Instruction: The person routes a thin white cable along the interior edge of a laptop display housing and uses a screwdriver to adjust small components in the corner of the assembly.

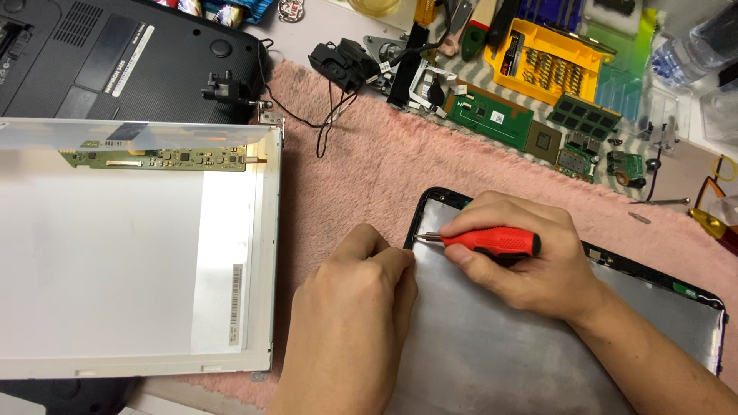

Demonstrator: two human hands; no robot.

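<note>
While our left hand (355, 307) rests curled shut on the near-left edge of the grey metal laptop lid panel (492, 346), our right hand (523, 257) grips a red-handled screwdriver (492, 241), tip touching that panel's edge. Both lie on a pink fluffy towel (361, 169). Left sits a white display panel (131, 253); farther off, green circuit boards (492, 117) and a yellow bit tray (547, 61).

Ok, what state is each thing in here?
Red screwdriver: gripped in the right hand, tip at the lid's left edge.
Laptop lid: lying inside-up, screen removed.
Left hand: fingers curled, pressing on the lid edge.
Screen panel: lying back-up, circuit strip exposed.
Laptop base: lying upside down.
Yellow bit case: open.
</note>
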